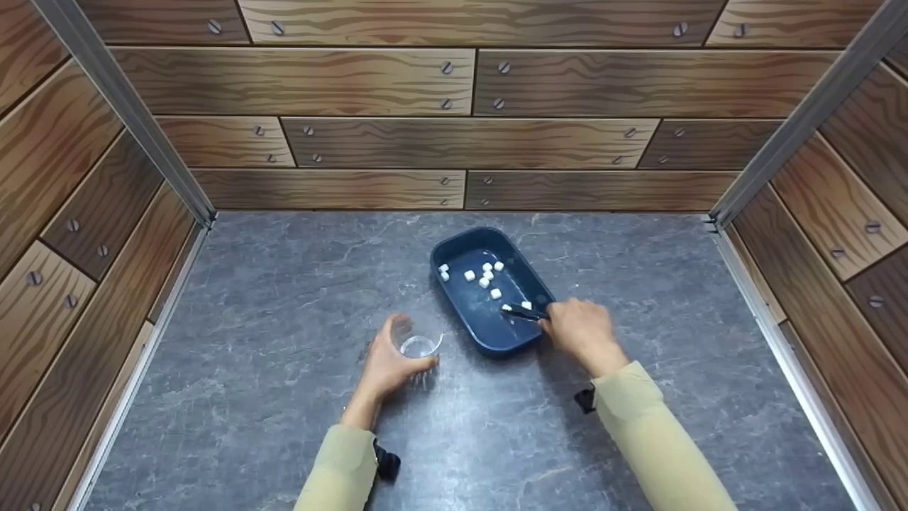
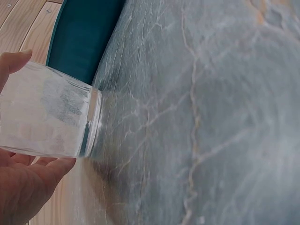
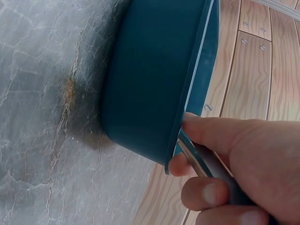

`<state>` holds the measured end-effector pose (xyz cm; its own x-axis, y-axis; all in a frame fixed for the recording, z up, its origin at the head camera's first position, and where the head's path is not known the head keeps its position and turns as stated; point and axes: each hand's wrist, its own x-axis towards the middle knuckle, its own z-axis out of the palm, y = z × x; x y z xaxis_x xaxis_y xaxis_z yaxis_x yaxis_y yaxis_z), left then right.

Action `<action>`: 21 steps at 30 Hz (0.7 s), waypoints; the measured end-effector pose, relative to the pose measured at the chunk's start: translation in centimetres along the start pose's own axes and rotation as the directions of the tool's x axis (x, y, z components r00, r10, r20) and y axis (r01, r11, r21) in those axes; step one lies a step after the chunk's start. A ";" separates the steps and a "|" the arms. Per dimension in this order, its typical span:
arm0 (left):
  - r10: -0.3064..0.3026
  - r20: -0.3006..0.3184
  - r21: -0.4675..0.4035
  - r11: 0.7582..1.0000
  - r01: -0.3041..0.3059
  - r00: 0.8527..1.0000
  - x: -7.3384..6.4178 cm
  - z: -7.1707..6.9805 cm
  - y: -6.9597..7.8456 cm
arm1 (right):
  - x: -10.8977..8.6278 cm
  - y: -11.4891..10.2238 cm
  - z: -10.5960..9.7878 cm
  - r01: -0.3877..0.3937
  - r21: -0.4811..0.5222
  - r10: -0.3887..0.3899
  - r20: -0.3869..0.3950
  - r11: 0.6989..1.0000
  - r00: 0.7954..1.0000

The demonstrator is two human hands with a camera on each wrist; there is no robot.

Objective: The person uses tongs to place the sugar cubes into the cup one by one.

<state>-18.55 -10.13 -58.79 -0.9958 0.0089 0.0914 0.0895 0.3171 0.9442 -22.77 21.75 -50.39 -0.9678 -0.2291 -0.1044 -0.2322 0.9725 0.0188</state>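
My left hand (image 1: 386,365) is curled round a clear cup (image 2: 47,110), thumb on one side and fingers on the other. The cup stands upright on the tabletop, just left of a dark blue rectangular tub (image 1: 496,349). Inside the tub lie several small white cubes (image 1: 496,294), mostly loose and some touching. My right hand (image 1: 583,332) grips dark tongs (image 1: 526,313) at the tub's near right rim. The tips of the tongs reach into the tub beside a white cube (image 1: 506,308); whether they pinch it I cannot tell. The right wrist view shows the tongs' handle (image 3: 220,176) between thumb and fingers.
A grey marbled tabletop (image 1: 269,298) lies under everything. Wood-patterned panels (image 1: 376,142) stand at the back and on both sides, with metal posts (image 1: 128,106) at the corners.
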 end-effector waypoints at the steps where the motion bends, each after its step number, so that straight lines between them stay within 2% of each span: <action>1: 0.002 -0.001 0.000 1.000 -0.002 1.000 0.0 0.0 0.0 | 0.0 0.0 0.0 0.002 -0.001 -0.002 -0.005 1.000 1.000; 9: -0.002 0.002 -0.015 1.000 0.002 1.000 -0.1 0.1 0.0 | -0.3 0.0 0.3 0.022 0.012 -0.021 -0.057 1.000 0.998; 15: -0.005 -0.008 -0.004 1.000 0.005 1.000 -0.1 0.1 0.0 | -0.9 -0.1 0.0 0.041 0.069 -0.035 -0.084 0.997 0.996; 21: -0.015 -0.001 -0.008 1.000 0.015 1.000 -0.1 0.0 0.0 | -2.0 -0.6 -1.0 0.083 0.135 -0.063 -0.147 0.987 0.987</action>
<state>-18.45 -10.10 -58.77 -0.9970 0.0031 0.0777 0.0748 0.3098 0.9478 -20.79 21.57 -49.16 -0.9549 -0.2940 0.0419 -0.2970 0.9468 -0.1241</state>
